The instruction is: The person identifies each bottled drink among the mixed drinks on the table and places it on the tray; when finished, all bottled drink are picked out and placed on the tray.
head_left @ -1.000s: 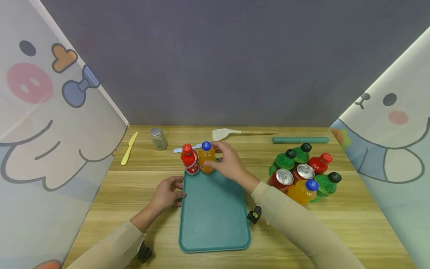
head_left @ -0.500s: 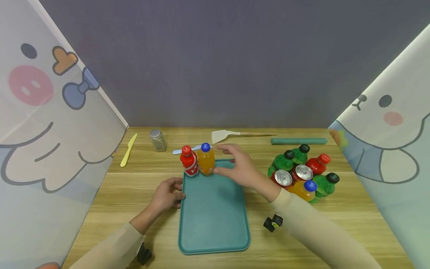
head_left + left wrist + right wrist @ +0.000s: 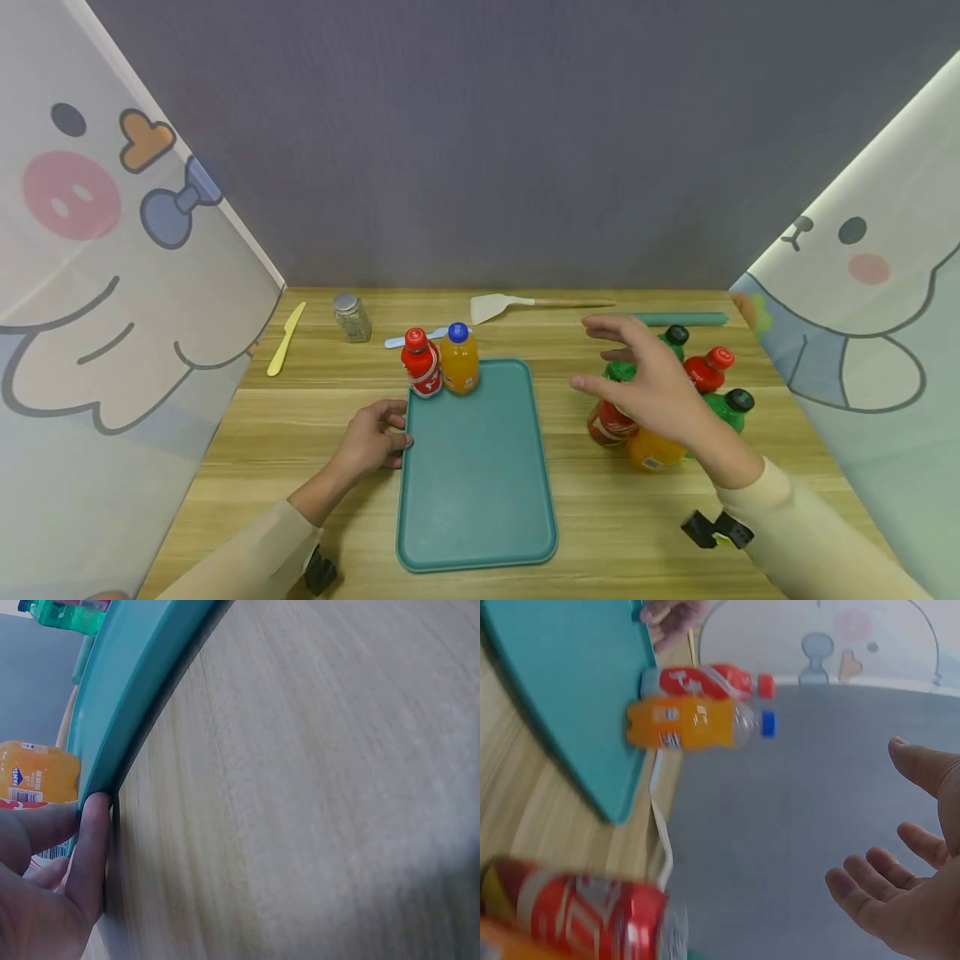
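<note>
1. At the far left corner of the teal tray (image 3: 476,483), a red bottle (image 3: 422,367) and an orange bottle (image 3: 460,364) are standing upright side by side; these two are making up the part that looks done.
2. Along the tray's left edge, the left grip (image 3: 372,437) is holding the rim with thumb and fingers, apparently steadying the tray on the tabletop (image 3: 300,433).
3. To the right of the tray and apart from it, the right grip (image 3: 652,383) is hovering with its fingers spread and loosely bent; it is holding nothing, as the right wrist view is also showing.
4. Around that grip, green bottles (image 3: 621,372), a red can (image 3: 609,425), a second orange bottle (image 3: 655,450) and a red-capped bottle (image 3: 702,373) are standing close together off the tray. The grip is hiding their middle, so an exact count is hard to give.
5. Judging by this layout, the loading is sitting at an early stage: only one corner of the tray is being taken up, and the drinks outside it are looking like what is left.
6. Toward the back, a jar (image 3: 352,318) is standing while a blue knife (image 3: 405,339), a white spatula (image 3: 489,307) and a yellow knife (image 3: 285,340) are lying about, seemingly playing no part.
</note>
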